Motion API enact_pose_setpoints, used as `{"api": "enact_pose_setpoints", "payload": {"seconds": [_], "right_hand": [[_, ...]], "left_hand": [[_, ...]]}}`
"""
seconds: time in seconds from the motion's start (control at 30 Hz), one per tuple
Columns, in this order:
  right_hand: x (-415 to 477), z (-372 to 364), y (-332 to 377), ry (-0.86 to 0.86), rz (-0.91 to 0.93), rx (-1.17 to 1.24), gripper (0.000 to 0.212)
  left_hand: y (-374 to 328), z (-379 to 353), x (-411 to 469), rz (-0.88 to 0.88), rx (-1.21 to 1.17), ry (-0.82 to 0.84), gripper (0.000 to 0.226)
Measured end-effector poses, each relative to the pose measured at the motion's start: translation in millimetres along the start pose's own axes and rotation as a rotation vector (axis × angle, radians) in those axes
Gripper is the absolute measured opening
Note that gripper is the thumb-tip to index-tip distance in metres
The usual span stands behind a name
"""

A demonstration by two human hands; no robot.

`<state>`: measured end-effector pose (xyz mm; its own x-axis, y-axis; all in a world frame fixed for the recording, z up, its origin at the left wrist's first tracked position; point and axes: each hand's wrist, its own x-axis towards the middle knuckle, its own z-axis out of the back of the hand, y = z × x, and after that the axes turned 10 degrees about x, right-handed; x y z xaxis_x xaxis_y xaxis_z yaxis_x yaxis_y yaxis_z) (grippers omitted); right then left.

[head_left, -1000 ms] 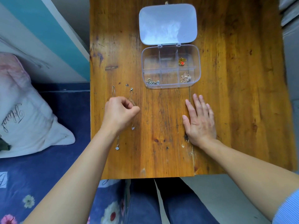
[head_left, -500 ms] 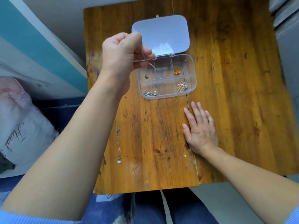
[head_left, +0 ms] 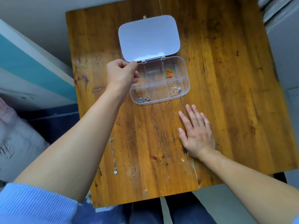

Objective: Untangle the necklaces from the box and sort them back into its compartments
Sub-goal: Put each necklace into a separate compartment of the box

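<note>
My left hand (head_left: 122, 73), pinched shut over the box's (head_left: 186, 88) upper-left compartment, seems to be dropping a chain, my right hand (head_left: 196, 135) lies flat and open, and the necklace (head_left: 113, 155) at lower left comes next.

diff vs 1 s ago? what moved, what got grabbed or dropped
The left hand picked one chain off the table, carried it to the clear box and now sits lower, over its far-left compartment; whether it has let go is hidden. The right hand stayed flat on the table; one silver necklace stayed behind, near the left edge.
</note>
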<state>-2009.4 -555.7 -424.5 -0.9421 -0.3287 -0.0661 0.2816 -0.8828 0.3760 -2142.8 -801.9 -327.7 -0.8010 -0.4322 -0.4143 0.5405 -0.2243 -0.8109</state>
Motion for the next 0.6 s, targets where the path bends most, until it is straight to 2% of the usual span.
{"api": "enact_pose_setpoints", "payload": {"seconds": [0.17,0.33,0.6], "right_hand": [[-0.5,-1.1,-0.3,-0.003,0.001,0.006,0.058],[-0.4,0.8,-0.1,0.021,-0.008,0.007,0.057],[10.2,10.0,37.4,-0.050,-0.145,0.177,0.044]], "left_hand": [[2.1,1.5,1.6,-0.065,0.046,0.002,0.007],[13.7,21.0,-1.0,-0.101,0.135,-0.104,0.006],[83.5,87.1,-16.3,-0.012,0.414,-0.192,0.006]]}}
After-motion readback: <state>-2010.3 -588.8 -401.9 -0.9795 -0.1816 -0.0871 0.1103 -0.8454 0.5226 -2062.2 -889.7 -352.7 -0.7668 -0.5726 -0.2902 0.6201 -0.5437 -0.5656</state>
